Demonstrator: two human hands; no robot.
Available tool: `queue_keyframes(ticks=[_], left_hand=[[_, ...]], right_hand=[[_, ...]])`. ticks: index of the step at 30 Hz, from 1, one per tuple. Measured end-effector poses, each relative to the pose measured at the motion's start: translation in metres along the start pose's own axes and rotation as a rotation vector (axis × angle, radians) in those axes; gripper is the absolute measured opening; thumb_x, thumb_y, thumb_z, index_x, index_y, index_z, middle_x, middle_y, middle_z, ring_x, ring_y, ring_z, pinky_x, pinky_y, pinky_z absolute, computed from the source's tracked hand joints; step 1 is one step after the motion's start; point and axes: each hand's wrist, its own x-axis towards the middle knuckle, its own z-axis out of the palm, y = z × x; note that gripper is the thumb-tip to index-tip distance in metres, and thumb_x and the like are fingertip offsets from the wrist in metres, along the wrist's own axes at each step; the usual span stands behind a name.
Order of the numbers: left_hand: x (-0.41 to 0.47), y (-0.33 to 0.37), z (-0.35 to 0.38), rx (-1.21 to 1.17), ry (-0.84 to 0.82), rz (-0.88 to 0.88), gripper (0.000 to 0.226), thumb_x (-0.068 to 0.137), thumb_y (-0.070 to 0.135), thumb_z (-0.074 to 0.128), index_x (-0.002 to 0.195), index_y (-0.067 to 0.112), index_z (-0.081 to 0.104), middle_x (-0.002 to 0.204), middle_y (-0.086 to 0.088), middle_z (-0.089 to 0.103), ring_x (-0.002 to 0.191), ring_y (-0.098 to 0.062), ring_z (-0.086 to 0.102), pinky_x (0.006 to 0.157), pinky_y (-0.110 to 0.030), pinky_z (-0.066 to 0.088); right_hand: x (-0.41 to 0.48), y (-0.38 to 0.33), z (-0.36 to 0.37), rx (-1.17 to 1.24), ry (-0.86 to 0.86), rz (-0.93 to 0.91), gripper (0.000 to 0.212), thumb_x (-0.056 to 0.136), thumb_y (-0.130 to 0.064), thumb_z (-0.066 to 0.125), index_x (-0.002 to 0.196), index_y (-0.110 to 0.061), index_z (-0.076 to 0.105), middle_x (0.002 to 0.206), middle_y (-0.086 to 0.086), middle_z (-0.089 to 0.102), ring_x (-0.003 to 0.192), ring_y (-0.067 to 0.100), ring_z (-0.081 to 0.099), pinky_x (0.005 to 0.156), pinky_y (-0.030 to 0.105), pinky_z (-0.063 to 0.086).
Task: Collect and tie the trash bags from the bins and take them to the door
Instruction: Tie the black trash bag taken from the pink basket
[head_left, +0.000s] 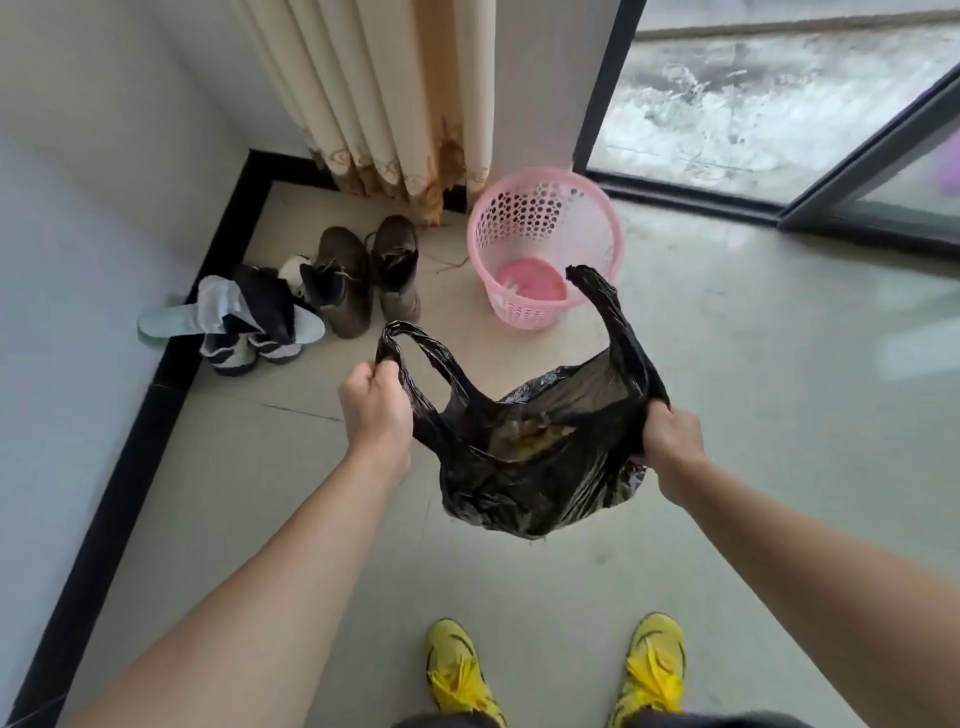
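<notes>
**Bag lifted out, knot still to come**

The black trash bag (530, 467) hung above the floor, just in front of the bare pink bin (530, 213). The left hand (371, 405) had its grip curled round one handle and the right hand (670, 441) round the other, with the handles apart. Tying the bag and carrying it to the door were not yet done.

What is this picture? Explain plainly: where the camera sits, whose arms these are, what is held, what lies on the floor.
No machine here: a person wears one wide camera on the head, looking down past both bare arms. The left hand grips one handle of a black trash bag, the right hand the other, so it hangs above the floor. Beyond stands a pink bin, unlined. Brown shoes lie near the curtain; the yellow shoes are the wearer's.
</notes>
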Motion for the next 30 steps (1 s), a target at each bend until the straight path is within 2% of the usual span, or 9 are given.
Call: queue_keyframes(ticks=[5, 9, 12, 15, 17, 21, 25, 28, 30], left_hand=[[0.045, -0.099, 0.039, 0.033, -0.065, -0.007, 0.014, 0.073, 0.029, 0.047, 0.074, 0.015, 0.045, 0.074, -0.009, 0.046, 0.068, -0.021, 0.043, 0.061, -0.038, 0.042], [0.080, -0.158, 0.076, -0.009, -0.127, 0.032, 0.021, 0.091, 0.022, 0.050, 0.072, 0.015, 0.044, 0.074, -0.011, 0.055, 0.065, -0.023, 0.054, 0.058, -0.036, 0.055], [0.114, -0.185, 0.093, -0.107, -0.162, 0.075, 0.026, 0.095, 0.040, 0.048, 0.086, 0.015, 0.053, 0.078, -0.004, 0.054, 0.069, -0.019, 0.055, 0.060, -0.034, 0.052], [0.148, -0.220, 0.092, 0.053, -0.394, 0.113, 0.072, 0.080, 0.069, 0.050, 0.132, 0.020, 0.047, 0.121, -0.005, 0.057, 0.106, -0.019, 0.056, 0.086, -0.038, 0.048], [0.161, -0.242, 0.088, 0.310, -0.628, 0.122, 0.108, 0.055, 0.076, 0.067, 0.145, 0.026, 0.033, 0.140, -0.004, 0.047, 0.126, -0.024, 0.047, 0.098, -0.041, 0.043], [0.158, -0.262, 0.093, 0.744, -0.922, 0.057, 0.147, 0.025, 0.069, 0.084, 0.151, 0.029, 0.020, 0.140, 0.001, 0.041, 0.133, -0.019, 0.038, 0.111, -0.037, 0.032], [0.099, -0.285, 0.123, 0.749, -1.006, 0.175, 0.098, 0.053, 0.043, 0.091, 0.138, 0.031, 0.042, 0.133, 0.011, 0.056, 0.124, -0.010, 0.051, 0.109, -0.029, 0.037], [0.061, -0.313, 0.140, 0.476, -0.778, 0.217, 0.071, 0.060, 0.014, 0.090, 0.120, 0.026, 0.052, 0.104, 0.015, 0.065, 0.093, 0.001, 0.061, 0.076, -0.010, 0.048], [0.060, -0.323, 0.144, 0.388, -0.629, 0.178, 0.053, 0.064, 0.004, 0.085, 0.108, 0.017, 0.057, 0.090, 0.009, 0.067, 0.079, -0.004, 0.063, 0.060, -0.013, 0.048]], right_hand=[[0.082, 0.063, 0.036, 0.049, -0.079, 0.030, 0.021, 0.096, -0.018, 0.041, 0.100, -0.005, 0.057, 0.100, 0.011, 0.057, 0.094, 0.030, 0.056, 0.080, 0.046, 0.057], [0.155, 0.098, 0.060, 0.086, -0.111, -0.012, 0.017, 0.097, -0.015, 0.046, 0.104, -0.005, 0.058, 0.107, 0.011, 0.057, 0.098, 0.029, 0.056, 0.085, 0.046, 0.057], [0.206, 0.104, 0.077, 0.158, -0.156, -0.094, 0.025, 0.096, -0.016, 0.044, 0.107, -0.004, 0.063, 0.101, 0.013, 0.065, 0.090, 0.027, 0.064, 0.065, 0.038, 0.058], [0.244, 0.102, 0.096, 0.175, -0.145, -0.200, 0.018, 0.094, -0.018, 0.045, 0.089, -0.010, 0.061, 0.079, 0.007, 0.062, 0.067, 0.020, 0.059, 0.055, 0.029, 0.051], [0.265, 0.100, 0.106, 0.144, -0.126, -0.270, 0.018, 0.090, -0.022, 0.048, 0.078, -0.013, 0.057, 0.073, 0.008, 0.059, 0.061, 0.022, 0.055, 0.052, 0.027, 0.047], [0.293, 0.096, 0.114, 0.116, -0.079, -0.395, 0.022, 0.084, -0.028, 0.051, 0.068, -0.013, 0.055, 0.073, 0.014, 0.058, 0.063, 0.025, 0.053, 0.051, 0.030, 0.041], [0.276, 0.098, 0.110, 0.128, -0.046, -0.414, 0.023, 0.083, -0.026, 0.057, 0.072, -0.007, 0.063, 0.071, 0.014, 0.058, 0.064, 0.025, 0.053, 0.051, 0.031, 0.038], [0.259, 0.109, 0.111, 0.142, -0.099, -0.393, 0.023, 0.081, -0.024, 0.059, 0.074, -0.003, 0.065, 0.070, 0.014, 0.058, 0.064, 0.024, 0.053, 0.055, 0.032, 0.040], [0.257, 0.116, 0.107, 0.163, -0.118, -0.387, 0.030, 0.079, -0.024, 0.059, 0.081, 0.004, 0.067, 0.072, 0.015, 0.061, 0.065, 0.024, 0.057, 0.057, 0.033, 0.043]])
